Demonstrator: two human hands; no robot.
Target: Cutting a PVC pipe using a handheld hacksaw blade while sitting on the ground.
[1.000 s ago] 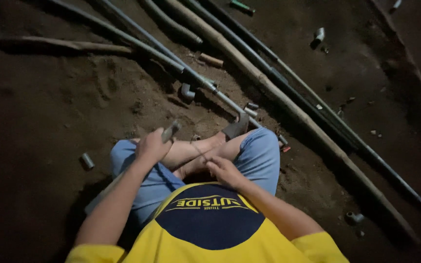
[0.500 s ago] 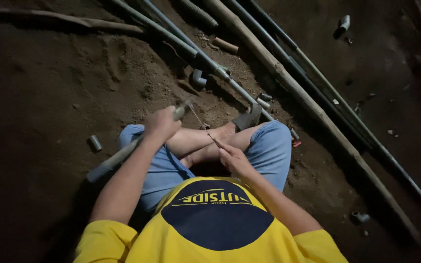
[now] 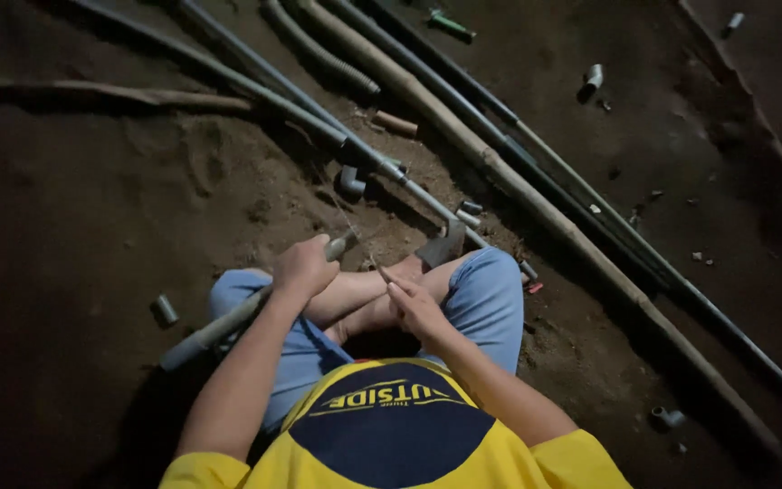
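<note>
A grey pipe [image 3: 255, 312] is clasped by the left hand [image 3: 303, 267] across the knees. A thin thread [image 3: 355, 237] is pinched by the right hand [image 3: 416, 306] beside the pipe's end; bare dirt [image 3: 92, 217] lies left of the pipe.

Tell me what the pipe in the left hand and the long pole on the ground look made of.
Pipe gripped by the left hand: probably plastic, smooth matte grey, uniform. Long pole: looks like bamboo, tan and dull with a ringed joint, though dim light leaves it uncertain.
</note>
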